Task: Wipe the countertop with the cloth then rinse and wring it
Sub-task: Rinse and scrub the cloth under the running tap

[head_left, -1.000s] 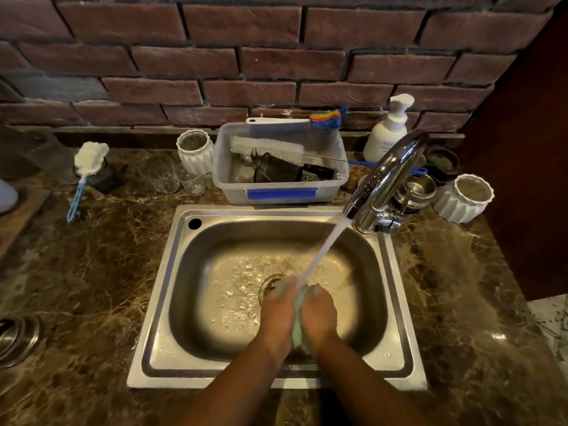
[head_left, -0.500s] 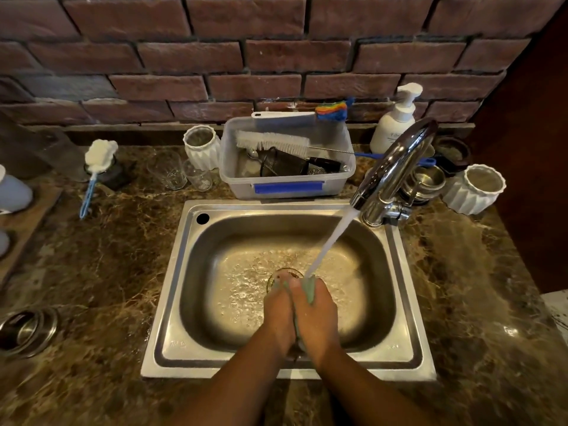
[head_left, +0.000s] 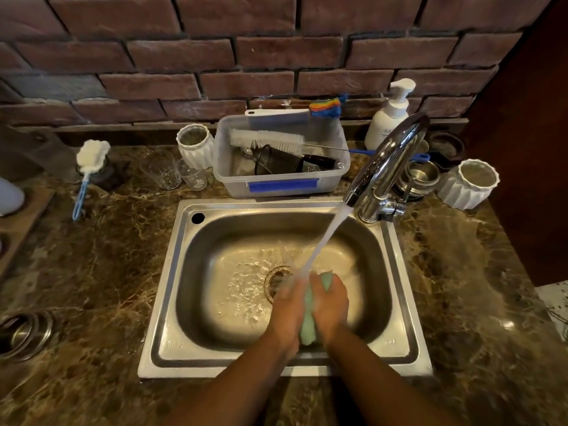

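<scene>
Head view, the only one. Cloth (head_left: 307,321) in the sink (head_left: 172,272), over the basin floor just right of the drain (head_left: 276,279), sandwiched between both palms. Left hand (head_left: 287,309) and right hand (head_left: 330,305) pressed together on it, fingers curled over its upper edge; green strip showing between the palms and at the top corner. Water stream (head_left: 325,241) from the tap (head_left: 387,161) landing on the left hand's fingers and the cloth's top. Judged step: rinsing; wringing not yet evident.

Risks, as judgement:
- Splash onto the countertop (head_left: 107,272) just wiped, caused by a strong stream striking knuckles at an angle.
- Incomplete rinse, caused by cloth kept folded tight; inner layers possibly unreached.
- Slip of wet cloth toward the open drain, if grip loosened.
- Elbow or forearm contact with glasses (head_left: 161,170) unlikely; well apart.

Materials and shapes:
- Cloth: thin, pale green, soft, soaked, bunched into a narrow band.
- Sink: brushed steel, rectangular, rounded corners, wet and rippling floor.
- Tap: polished chrome, arched.
- Countertop: glossy brown veined stone.
- Wall behind: rough red brick.
- Tub (head_left: 282,161) behind sink: translucent plastic, holding a bristle brush.
</scene>
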`<state>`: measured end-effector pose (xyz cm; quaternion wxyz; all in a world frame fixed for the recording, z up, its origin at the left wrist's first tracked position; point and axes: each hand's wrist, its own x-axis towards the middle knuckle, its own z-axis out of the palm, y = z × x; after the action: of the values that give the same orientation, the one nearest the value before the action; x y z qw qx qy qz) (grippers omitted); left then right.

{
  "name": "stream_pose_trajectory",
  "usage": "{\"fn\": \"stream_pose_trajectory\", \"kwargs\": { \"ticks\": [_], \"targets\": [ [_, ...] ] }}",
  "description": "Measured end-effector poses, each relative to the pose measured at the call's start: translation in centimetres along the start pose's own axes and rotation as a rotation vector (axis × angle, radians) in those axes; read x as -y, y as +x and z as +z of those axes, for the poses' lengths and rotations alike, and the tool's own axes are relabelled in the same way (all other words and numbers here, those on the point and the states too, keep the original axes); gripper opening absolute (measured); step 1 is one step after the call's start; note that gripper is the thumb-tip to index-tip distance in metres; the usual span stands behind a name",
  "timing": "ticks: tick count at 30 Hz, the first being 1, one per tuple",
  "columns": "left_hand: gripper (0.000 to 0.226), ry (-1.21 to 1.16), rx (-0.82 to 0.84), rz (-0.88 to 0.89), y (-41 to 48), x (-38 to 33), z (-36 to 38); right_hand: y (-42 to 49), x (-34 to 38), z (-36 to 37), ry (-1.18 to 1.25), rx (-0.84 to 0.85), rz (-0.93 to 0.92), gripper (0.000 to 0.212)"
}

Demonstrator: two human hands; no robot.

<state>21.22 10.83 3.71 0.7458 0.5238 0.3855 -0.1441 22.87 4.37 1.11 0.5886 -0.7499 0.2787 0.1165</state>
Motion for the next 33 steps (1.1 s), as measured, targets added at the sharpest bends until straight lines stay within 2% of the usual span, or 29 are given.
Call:
{"fn": "stream_pose_trajectory", "kwargs": {
  "ticks": [4,7,9,11,13,16,20,23,27,31,33],
  "targets": [
    [0.025,0.067,-0.043,0.064,0.5,-0.6,-0.1,-0.5,0.2,0.0,0.021,-0.036,-0.007,0.026],
    [0.036,0.104,-0.144,0.06,2.0,-1.5,-1.5,-2.9,0.2,1.9,-0.016,0.071,-0.128,0.021],
    [0.045,0.053,-0.118,0.047,1.9,-1.4,-1.9,-2.9,1.0,2.3,-0.032,0.101,-0.169,0.022],
    [0.044,-0.005,-0.047,0.044,1.2,-1.0,-1.2,-1.1,1.7,1.7,-0.055,0.058,-0.144,0.018],
    [0.033,0.001,-0.008,0.054,0.7,-0.8,-0.6,0.5,2.0,0.9,-0.031,0.009,-0.08,0.015],
    [0.026,0.041,-0.037,0.103,1.4,-1.6,-0.8,0.1,1.8,1.5,0.049,-0.017,0.014,0.018],
    [0.036,0.158,-0.114,0.111,2.4,-2.4,-1.8,-2.4,1.5,3.0,0.04,0.061,-0.082,0.03],
    [0.033,0.176,0.025,0.097,1.7,-1.4,-0.9,-0.7,1.9,1.9,-0.084,0.023,-0.112,0.02],
    [0.023,0.113,0.039,0.102,1.1,-0.8,0.2,1.3,2.2,0.5,-0.093,-0.083,0.05,0.026],
    [0.041,0.168,-0.082,0.083,2.2,-2.3,-1.8,-2.0,1.6,2.8,-0.073,0.024,-0.043,0.024],
    [0.038,0.172,-0.047,0.07,1.9,-2.4,-2.5,-3.1,1.7,3.5,-0.07,0.084,-0.095,0.029]
  ]
}}
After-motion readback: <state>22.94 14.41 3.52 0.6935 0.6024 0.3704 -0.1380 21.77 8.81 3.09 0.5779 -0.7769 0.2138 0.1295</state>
